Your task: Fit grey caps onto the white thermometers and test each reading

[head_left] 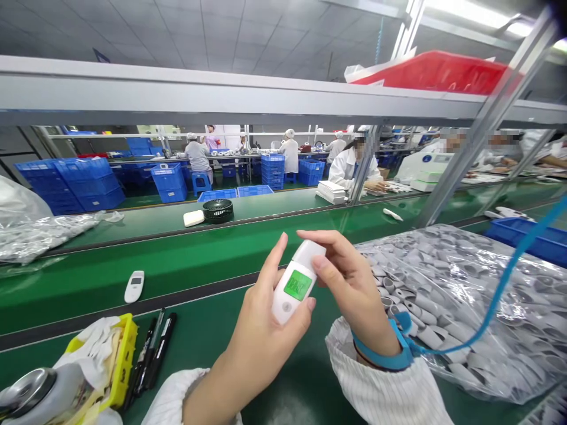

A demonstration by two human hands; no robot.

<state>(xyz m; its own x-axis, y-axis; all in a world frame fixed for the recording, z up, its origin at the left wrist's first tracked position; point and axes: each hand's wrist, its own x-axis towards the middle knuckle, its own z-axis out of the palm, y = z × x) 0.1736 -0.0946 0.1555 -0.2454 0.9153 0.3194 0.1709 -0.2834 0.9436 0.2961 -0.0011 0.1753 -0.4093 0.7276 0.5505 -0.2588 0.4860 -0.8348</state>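
Observation:
Above the green worktop, my left hand [261,321] grips a white handheld thermometer [280,308], tilted to the right, its screen lit green and facing me. A round button sits below the screen; the digits are too small to read for sure. My right hand [354,289] pinches the white cap [309,254] at the thermometer's upper end between thumb and fingers. A blue wrist strap [390,356] with a coiled cord circles my right wrist. Another white thermometer [134,287] lies on the green conveyor to the left, its screen unlit.
At right, a clear bag [443,307] holds many white hollow plastic parts. A yellow basket [128,354], pens [160,348] and a metal-topped bottle [53,389] stand at left. Beyond the conveyor [186,254] is a black round object [218,210]. A shelf [221,94] crosses overhead; co-workers sit beyond.

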